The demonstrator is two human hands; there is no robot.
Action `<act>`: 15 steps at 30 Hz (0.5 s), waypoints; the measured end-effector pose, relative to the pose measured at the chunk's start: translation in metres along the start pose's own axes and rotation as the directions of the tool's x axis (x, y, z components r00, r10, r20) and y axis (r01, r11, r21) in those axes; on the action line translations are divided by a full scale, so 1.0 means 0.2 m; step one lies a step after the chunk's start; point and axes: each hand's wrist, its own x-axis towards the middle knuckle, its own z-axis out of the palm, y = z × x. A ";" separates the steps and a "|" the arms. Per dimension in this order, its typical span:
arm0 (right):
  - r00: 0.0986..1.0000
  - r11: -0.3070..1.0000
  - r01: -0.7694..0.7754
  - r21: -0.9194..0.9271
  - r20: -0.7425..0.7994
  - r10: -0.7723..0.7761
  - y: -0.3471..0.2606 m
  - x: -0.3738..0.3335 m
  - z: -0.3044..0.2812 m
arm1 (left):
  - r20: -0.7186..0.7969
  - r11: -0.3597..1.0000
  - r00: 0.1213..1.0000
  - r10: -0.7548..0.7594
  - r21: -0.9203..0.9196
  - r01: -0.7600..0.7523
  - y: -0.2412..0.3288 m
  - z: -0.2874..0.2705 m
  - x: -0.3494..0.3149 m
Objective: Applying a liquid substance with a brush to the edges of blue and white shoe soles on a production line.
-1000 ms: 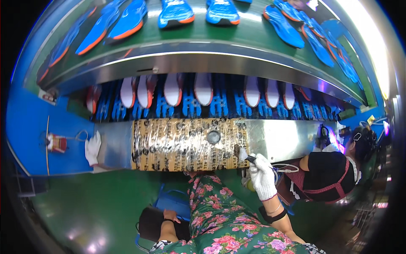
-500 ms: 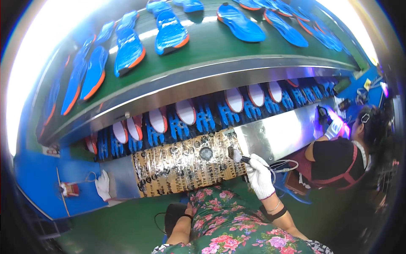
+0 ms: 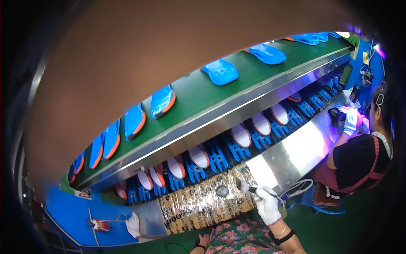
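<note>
The right hand (image 3: 267, 206), in a white knit glove, pinches the handle of a flat brush (image 3: 245, 186), whose head sits above the right end of a tape-wrapped brown covering (image 3: 198, 207) on the metal bench (image 3: 277, 167), near 1 round grey disc (image 3: 222, 191). The bare left hand (image 3: 205, 240) is low beside the floral garment (image 3: 241, 238); whether its fingers grip anything, I cannot tell. Behind, white-faced, red-edged soles (image 3: 241, 136) stand among blue holders (image 3: 218, 158). 1 white glove (image 3: 133, 224) lies at the bench's left end.
</note>
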 end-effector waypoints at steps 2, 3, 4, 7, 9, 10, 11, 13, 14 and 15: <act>0.997 0.998 0.065 0.019 -0.036 -0.064 0.00 0.00 -0.04 | -0.414 0.967 0.878 -0.241 -0.028 0.252 -0.23 -0.23 -0.25; 0.998 0.998 0.059 0.034 -0.025 -0.058 0.02 0.00 -0.04 | -0.676 0.892 0.621 -0.397 -0.126 0.433 -0.46 -0.30 -0.50; 0.999 0.995 0.047 0.085 -0.023 -0.045 0.05 0.00 -0.04 | -0.804 0.813 0.377 -0.459 -0.209 0.544 -0.68 -0.36 -0.69; 0.997 0.992 0.072 0.107 -0.033 -0.069 0.04 -0.01 -0.01 | -0.898 0.669 0.068 -0.434 -0.271 0.692 -1.27 -0.52 -1.02; 0.997 0.989 0.071 0.133 -0.027 -0.068 0.05 -0.02 -0.01 | -0.903 0.672 0.144 -0.405 -0.186 0.717 -1.44 -0.55 -1.04; 0.996 0.986 0.087 0.145 -0.041 -0.082 0.06 -0.01 0.02 | -0.899 0.670 0.178 -0.399 -0.153 0.726 -1.51 -0.55 -1.03; 0.992 0.982 0.117 0.151 -0.060 -0.109 0.07 0.02 0.03 | -0.897 0.674 0.213 -0.388 -0.118 0.730 -1.52 -0.56 -0.99; 0.993 0.982 0.112 0.150 -0.054 -0.104 0.09 0.05 0.05 | -0.901 0.667 0.227 -0.370 -0.088 0.739 -1.60 -0.59 -0.95; 0.992 0.982 0.122 0.143 -0.032 -0.118 0.10 0.06 0.07 | -0.903 0.662 0.231 -0.362 -0.075 0.746 -1.64 -0.58 -0.94; 0.991 0.982 0.132 0.134 -0.008 -0.133 0.11 0.08 0.08 | -0.909 0.657 0.224 -0.352 -0.069 0.751 -1.66 -0.54 -0.93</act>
